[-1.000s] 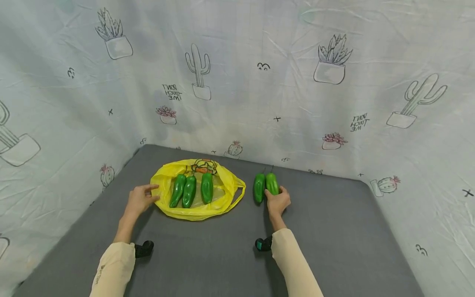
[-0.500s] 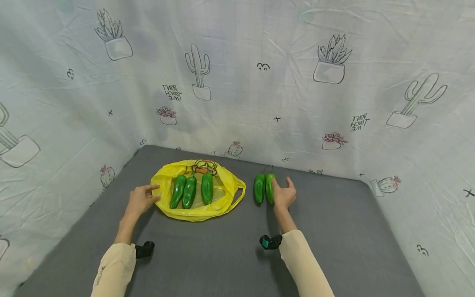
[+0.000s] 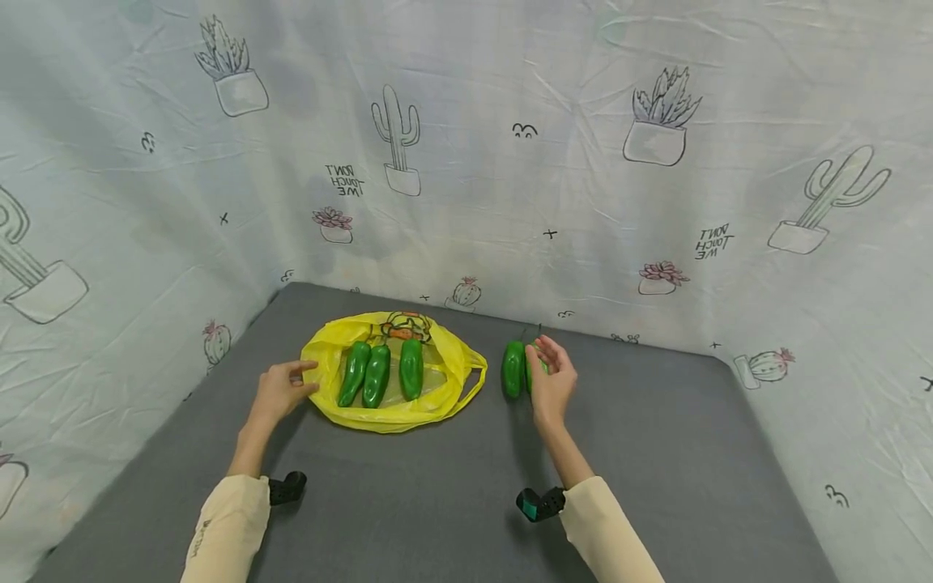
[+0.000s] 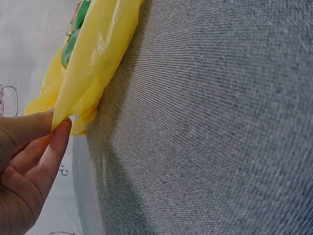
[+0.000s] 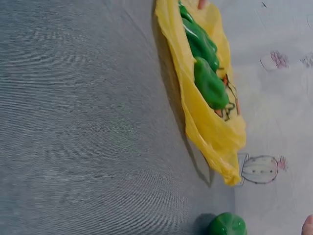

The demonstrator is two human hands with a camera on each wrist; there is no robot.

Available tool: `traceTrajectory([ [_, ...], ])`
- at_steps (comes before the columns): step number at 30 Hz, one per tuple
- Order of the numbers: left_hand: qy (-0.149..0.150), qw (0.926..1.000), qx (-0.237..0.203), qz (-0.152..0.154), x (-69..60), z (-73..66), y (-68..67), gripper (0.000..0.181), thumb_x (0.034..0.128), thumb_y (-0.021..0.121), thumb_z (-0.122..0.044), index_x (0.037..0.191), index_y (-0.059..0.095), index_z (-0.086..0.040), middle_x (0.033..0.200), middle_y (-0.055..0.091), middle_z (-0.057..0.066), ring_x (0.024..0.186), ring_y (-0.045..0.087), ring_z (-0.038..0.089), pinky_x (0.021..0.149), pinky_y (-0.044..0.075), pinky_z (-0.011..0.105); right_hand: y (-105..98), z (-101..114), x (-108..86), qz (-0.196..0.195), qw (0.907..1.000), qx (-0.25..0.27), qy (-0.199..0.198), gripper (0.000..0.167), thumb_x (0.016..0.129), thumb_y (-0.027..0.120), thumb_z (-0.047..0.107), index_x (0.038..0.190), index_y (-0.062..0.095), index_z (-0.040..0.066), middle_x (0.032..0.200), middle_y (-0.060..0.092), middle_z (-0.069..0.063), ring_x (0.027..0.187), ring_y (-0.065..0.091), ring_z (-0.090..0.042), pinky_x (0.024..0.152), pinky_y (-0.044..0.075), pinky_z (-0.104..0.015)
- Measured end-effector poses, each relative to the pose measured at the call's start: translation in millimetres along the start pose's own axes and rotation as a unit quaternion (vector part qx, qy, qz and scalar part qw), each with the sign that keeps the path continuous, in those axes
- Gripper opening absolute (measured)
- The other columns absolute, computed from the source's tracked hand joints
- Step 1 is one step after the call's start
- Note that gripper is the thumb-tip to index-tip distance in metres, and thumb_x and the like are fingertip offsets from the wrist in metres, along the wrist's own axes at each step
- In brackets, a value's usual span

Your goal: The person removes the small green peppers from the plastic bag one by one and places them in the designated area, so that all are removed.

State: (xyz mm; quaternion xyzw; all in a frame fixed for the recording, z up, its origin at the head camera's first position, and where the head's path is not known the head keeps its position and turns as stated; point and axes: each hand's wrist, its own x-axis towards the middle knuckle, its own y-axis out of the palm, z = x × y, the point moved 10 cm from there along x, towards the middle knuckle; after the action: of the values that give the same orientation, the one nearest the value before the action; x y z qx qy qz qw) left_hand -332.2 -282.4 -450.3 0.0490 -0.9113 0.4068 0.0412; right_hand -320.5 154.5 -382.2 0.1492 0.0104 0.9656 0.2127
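Observation:
My left hand [image 3: 280, 392] pinches the left rim of a yellow plastic bag [image 3: 386, 419]; in the left wrist view, thumb and fingers [image 4: 57, 142] hold the thin film. The bag lies open around three green peppers [image 3: 411, 371], side by side. To its right are two more green peppers: one [image 3: 513, 371] lies uncovered, and the other is largely hidden behind my right hand [image 3: 554, 385]. That hand's fingers are relaxed and apart over it, and contact is unclear. In the right wrist view, one pepper [image 5: 227, 224] shows at the bottom, with a fingertip [image 5: 308, 228] at the corner.
A grey cloth surface [image 3: 408, 502] lies under everything. White curtains [image 3: 481, 162] printed with cacti and potted plants stand behind it and on both sides. A black wrist device [image 3: 288, 488] is on the left wrist and another [image 3: 540, 504] on the right.
My right hand shifted right with its fingers spreading, then its fingers came up and closer together over the right pepper's upper part. The left hand keeps its pinch on the bag.

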Motion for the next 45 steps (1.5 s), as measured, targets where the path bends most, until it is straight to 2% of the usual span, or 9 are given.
traceTrajectory([
  [4,0.001,1.0,0.002,-0.003,0.0,0.2,-0.7,0.04,0.0878,0.067,-0.003,0.125,0.058,0.01,0.124,0.055,0.034,0.103,0.059,0.048,0.079,0.053,0.053,4.9,0.5,-6.4,0.01,0.9999,-0.006,0.002,0.031,0.09,0.065,0.001,0.119,0.06,-0.01,0.117,0.06,-0.029,0.106,0.058,-0.033,0.085,0.047,-0.018],
  [12,0.004,1.0,0.0,-0.007,-1.7,-3.1,-2.1,0.04,0.0875,0.067,-0.003,0.124,0.058,0.011,0.122,0.055,0.035,0.102,0.059,0.049,0.077,0.053,0.053,16.6,-7.2,-22.0,0.027,0.9996,0.012,0.001,0.03,0.089,0.066,-0.001,0.116,0.061,-0.011,0.114,0.062,-0.028,0.106,0.059,-0.036,0.09,0.048,-0.03],
  [20,0.001,0.9999,0.003,-0.013,-2.1,-1.3,-2.3,0.04,0.0869,0.068,-0.002,0.123,0.058,0.011,0.12,0.056,0.035,0.1,0.06,0.048,0.077,0.053,0.052,40.4,-11.6,-35.6,0.054,0.9982,0.026,0.001,0.03,0.089,0.065,-0.002,0.117,0.06,-0.011,0.114,0.061,-0.028,0.105,0.058,-0.039,0.085,0.05,-0.025],
  [28,0.002,0.9999,-0.004,-0.01,-1.2,-0.7,-1.2,0.04,0.0868,0.068,-0.001,0.124,0.058,0.011,0.121,0.056,0.035,0.102,0.06,0.048,0.079,0.053,0.053,60.9,-11.2,-46.1,0.063,0.9979,0.017,0.0,0.031,0.088,0.067,0.001,0.117,0.061,-0.008,0.111,0.063,-0.023,0.102,0.061,-0.038,0.088,0.051,-0.039],
  [31,0.001,1.0,-0.004,-0.009,-1.0,-0.5,-1.0,0.04,0.087,0.067,-0.001,0.124,0.058,0.011,0.121,0.056,0.035,0.102,0.06,0.048,0.079,0.053,0.053,68.9,-17.6,-49.7,0.064,0.9975,0.028,0.009,0.031,0.087,0.068,0.0,0.116,0.061,-0.008,0.111,0.063,-0.025,0.102,0.061,-0.039,0.088,0.051,-0.039],
  [35,0.001,1.0,-0.004,-0.008,-1.3,-0.9,-1.5,0.04,0.0867,0.067,-0.001,0.124,0.058,0.011,0.121,0.055,0.035,0.101,0.06,0.048,0.078,0.053,0.052,84.3,-38.1,-52.0,0.061,0.9962,0.058,0.021,0.031,0.086,0.067,-0.002,0.115,0.06,-0.011,0.113,0.06,-0.029,0.103,0.06,-0.042,0.09,0.05,-0.044],
  [38,0.001,1.0,-0.005,-0.008,-2.1,-1.0,-1.6,0.04,0.0864,0.068,-0.001,0.123,0.058,0.011,0.121,0.055,0.037,0.101,0.06,0.048,0.078,0.053,0.052,98.4,-55.9,-54.8,0.057,0.9948,0.077,0.032,0.034,0.085,0.069,-0.002,0.116,0.059,-0.013,0.114,0.059,-0.03,0.104,0.06,-0.042,0.088,0.052,-0.04],
  [42,0.002,0.9999,-0.012,-0.007,-2.4,-1.6,-1.8,0.04,0.0867,0.068,-0.001,0.123,0.058,0.011,0.122,0.054,0.036,0.102,0.06,0.048,0.079,0.053,0.052,115.7,-68.2,-61.5,0.058,0.9942,0.077,0.048,0.039,0.085,0.071,0.003,0.118,0.059,-0.012,0.115,0.06,-0.028,0.104,0.062,-0.038,0.083,0.053,-0.026],
  [45,0.003,0.9999,-0.014,-0.007,-2.6,-1.5,-0.9,0.039,0.087,0.067,-0.001,0.123,0.058,0.011,0.122,0.055,0.035,0.102,0.06,0.048,0.079,0.053,0.052,124.9,-73.2,-66.6,0.06,0.9938,0.073,0.059,0.04,0.084,0.073,0.008,0.119,0.06,-0.009,0.116,0.059,-0.027,0.105,0.061,-0.036,0.085,0.052,-0.028],
])
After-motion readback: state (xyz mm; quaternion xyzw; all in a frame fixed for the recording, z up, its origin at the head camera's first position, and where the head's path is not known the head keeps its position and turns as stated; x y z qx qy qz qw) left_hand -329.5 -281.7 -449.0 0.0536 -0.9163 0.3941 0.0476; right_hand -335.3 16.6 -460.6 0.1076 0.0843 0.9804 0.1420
